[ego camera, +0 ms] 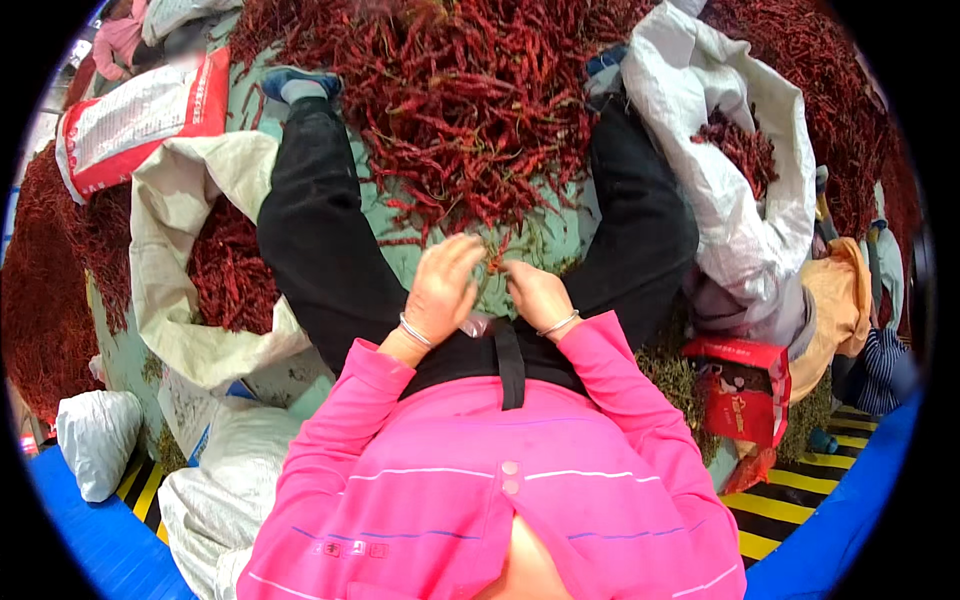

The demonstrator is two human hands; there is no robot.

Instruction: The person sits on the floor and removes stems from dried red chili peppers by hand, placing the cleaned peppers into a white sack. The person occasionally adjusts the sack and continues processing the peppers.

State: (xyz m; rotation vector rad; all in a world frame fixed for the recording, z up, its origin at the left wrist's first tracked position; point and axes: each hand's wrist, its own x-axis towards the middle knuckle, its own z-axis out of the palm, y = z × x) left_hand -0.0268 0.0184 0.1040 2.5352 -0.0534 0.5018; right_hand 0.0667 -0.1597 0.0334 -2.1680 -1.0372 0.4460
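Note:
Both my hands are above my lap, in front of a large heap of dried red chili peppers (480, 112). My left hand (444, 285) has bent, blurred fingers, and I cannot tell whether it holds anything. Opposite it, my right hand (538, 294) has thumb and finger pinched at a small red chili pepper (495, 262). Loose chilies and bits of stem lie on the pale green sheet (409, 262) just past my fingers. An open cream woven sack (169, 255) with chilies inside stands by my left leg. Near my right leg, a white woven sack (720, 180) also contains chilies.
A red and white printed bag (142, 120) lies at the upper left; a red printed bag (742, 397) is at the right. White sacks (232, 465) lie lower left. More chili heaps (45, 300) surround me. Other people (116, 45) are at the edges. Green stem debris (667, 382) lies at right.

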